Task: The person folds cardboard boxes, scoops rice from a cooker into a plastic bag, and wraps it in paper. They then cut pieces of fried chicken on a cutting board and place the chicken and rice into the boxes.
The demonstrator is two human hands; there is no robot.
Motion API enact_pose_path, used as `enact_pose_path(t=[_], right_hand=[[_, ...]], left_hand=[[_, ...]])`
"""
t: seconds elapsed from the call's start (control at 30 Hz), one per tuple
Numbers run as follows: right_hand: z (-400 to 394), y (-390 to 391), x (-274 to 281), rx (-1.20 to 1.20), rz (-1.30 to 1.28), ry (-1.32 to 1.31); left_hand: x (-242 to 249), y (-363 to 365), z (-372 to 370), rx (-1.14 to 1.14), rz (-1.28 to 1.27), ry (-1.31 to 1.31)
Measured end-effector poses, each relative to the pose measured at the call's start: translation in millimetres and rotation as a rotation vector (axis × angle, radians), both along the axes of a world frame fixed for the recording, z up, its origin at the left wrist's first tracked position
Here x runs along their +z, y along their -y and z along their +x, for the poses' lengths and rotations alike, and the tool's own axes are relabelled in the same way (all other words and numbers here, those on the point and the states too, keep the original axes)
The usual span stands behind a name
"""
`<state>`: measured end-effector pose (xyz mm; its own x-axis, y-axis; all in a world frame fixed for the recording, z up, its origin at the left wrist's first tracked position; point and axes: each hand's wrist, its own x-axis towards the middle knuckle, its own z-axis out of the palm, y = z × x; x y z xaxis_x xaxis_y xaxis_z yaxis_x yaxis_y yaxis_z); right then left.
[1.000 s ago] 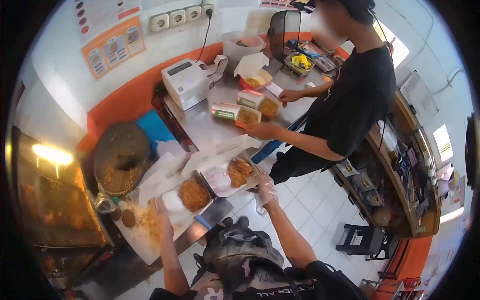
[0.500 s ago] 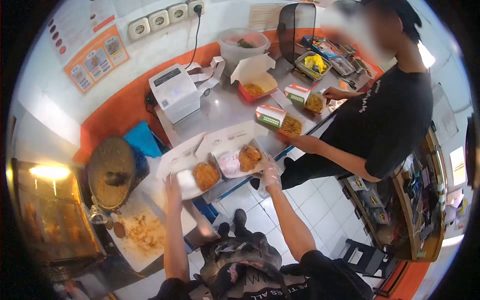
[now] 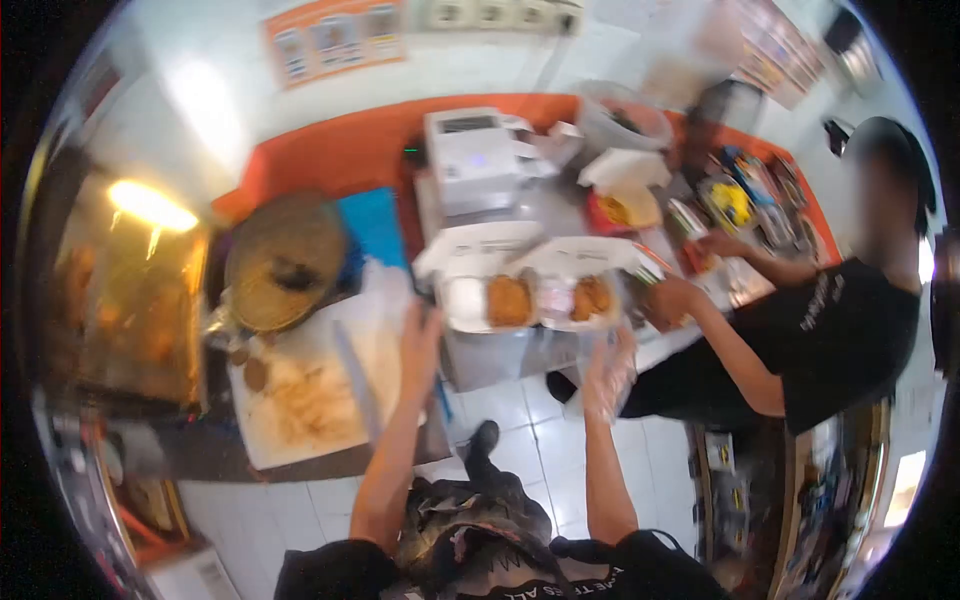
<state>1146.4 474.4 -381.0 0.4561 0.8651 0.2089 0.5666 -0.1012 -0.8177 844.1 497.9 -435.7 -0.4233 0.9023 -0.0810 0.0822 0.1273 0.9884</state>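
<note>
Two open white boxes stand side by side at the front edge of the steel table. The left box (image 3: 480, 322) holds something white and a fried brown piece (image 3: 509, 301). In the right box (image 3: 572, 323) lie a pinkish-white wrapped item and another fried piece (image 3: 591, 297). My left hand (image 3: 419, 345) is bare and open beside the left box, fingers pointing up. Under the right box's front corner is my right hand (image 3: 609, 372), in a clear glove, blurred, its fingers loosely spread and apparently holding nothing.
Left of me are a white board (image 3: 300, 400) with crumbs, a long blade-like strip, a large round pan (image 3: 285, 262) and a lit glass case (image 3: 130, 290). A white printer (image 3: 475, 160) stands behind. On the right, a co-worker (image 3: 830, 320) handles food boxes near a red box (image 3: 610, 212).
The view has swung left. The two boxes now sit squarely on the table edge, and my hands have come off them, down and outward. The co-worker's hands have moved closer to the small boxes.
</note>
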Motion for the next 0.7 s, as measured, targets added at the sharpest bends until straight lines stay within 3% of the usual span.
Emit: enact_pose_path(t=[0.07, 0.13, 0.17, 0.2, 0.27, 0.33, 0.4, 0.47, 0.5, 0.57, 0.7], right_hand=[[-38, 27, -18, 0.117, 0.102, -0.086], [-103, 53, -17, 0.165, 0.187, -0.359], [-135, 63, -16, 0.278, 0.193, -0.398], [-163, 71, -13, 0.390, 0.315, -0.500], [-233, 88, -5, 0.546, 0.553, -0.728], [-300, 116, 19, 0.647, 0.476, -0.759], [-379, 150, 59, 0.536, 0.518, -0.479], [-437, 171, 83, 0.851, 0.628, -1.061], [-475, 214, 142, 0.778, 0.666, -0.714], [-538, 268, 206, 0.790, 0.703, -0.794], [-619, 294, 251, 0.918, 0.828, -0.917]], left_hand=[[28, 78, -22, -0.196, -0.059, 0.082], [31, 161, -52, -0.255, 0.019, 0.103], [69, 198, -72, -0.253, 0.001, 0.249], [47, 234, -97, -0.238, -0.032, 0.211], [67, 301, -157, -0.090, 0.004, 0.106], [73, 371, -226, 0.101, 0.054, 0.019], [90, 437, -296, 0.344, 0.098, -0.082], [128, 506, -368, 0.585, 0.252, -0.064], [143, 535, -408, 0.649, 0.384, -0.061], [180, 579, -478, 0.799, 0.538, -0.144], [252, 609, -572, 0.920, 0.541, -0.285]])
